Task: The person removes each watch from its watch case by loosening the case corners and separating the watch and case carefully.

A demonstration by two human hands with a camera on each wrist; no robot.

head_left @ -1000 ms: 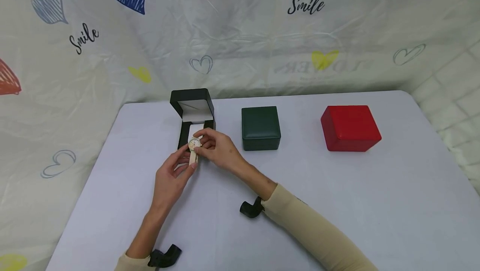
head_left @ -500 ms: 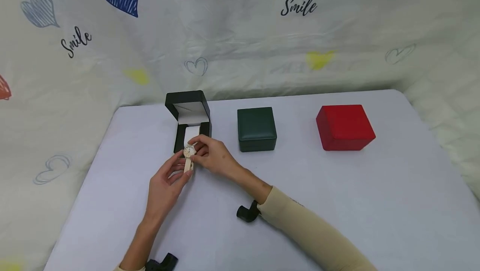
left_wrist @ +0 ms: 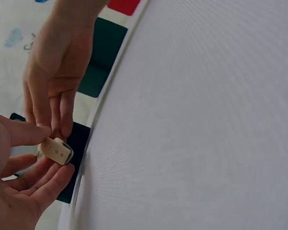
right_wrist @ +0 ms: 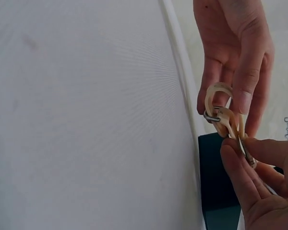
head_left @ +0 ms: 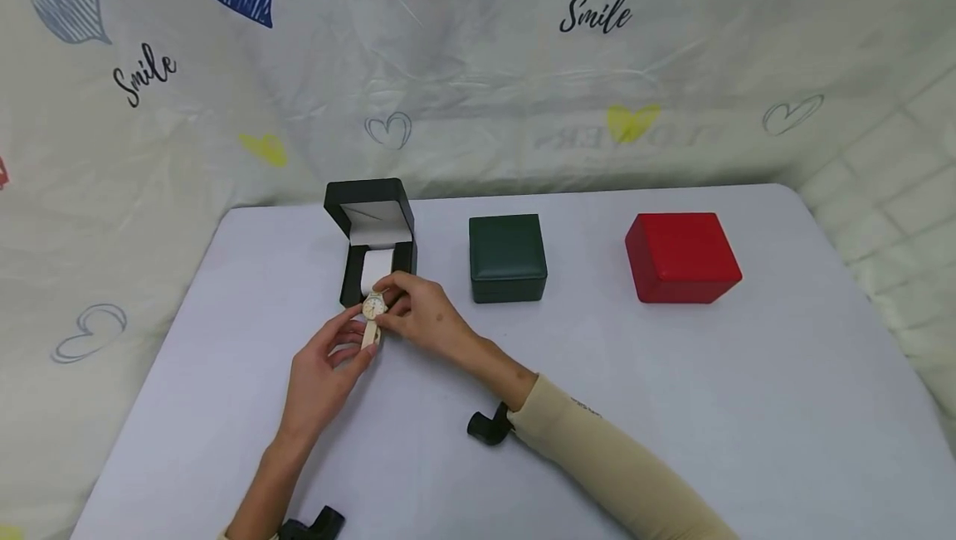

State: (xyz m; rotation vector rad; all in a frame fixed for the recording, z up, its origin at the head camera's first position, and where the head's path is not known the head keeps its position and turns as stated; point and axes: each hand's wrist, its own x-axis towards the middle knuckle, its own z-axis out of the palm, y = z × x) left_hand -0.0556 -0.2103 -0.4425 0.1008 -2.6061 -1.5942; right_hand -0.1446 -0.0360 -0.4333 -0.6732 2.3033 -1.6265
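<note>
A wristwatch with a pale face and cream strap (head_left: 373, 306) is held by both hands just in front of an open black watch box (head_left: 348, 262). My left hand (head_left: 321, 374) holds it from the left, thumb and fingers on the strap. With thumb and fingers, my right hand (head_left: 427, 316) pinches the watch near its case. In the right wrist view the strap curves into a loop with a metal buckle (right_wrist: 211, 116). A white cushion (head_left: 377, 266) sits inside the box, its front end partly hidden by the right hand.
A closed dark green box (head_left: 508, 258) stands right of the black one. Farther right is a closed red box (head_left: 683, 258). The white table (head_left: 597, 407) ends at a curtain printed with hearts (head_left: 493, 84) behind the boxes.
Both hands have drawn the watch slightly toward the person, so more of the white cushion shows. The grip looks much the same. The head view has shifted a little.
</note>
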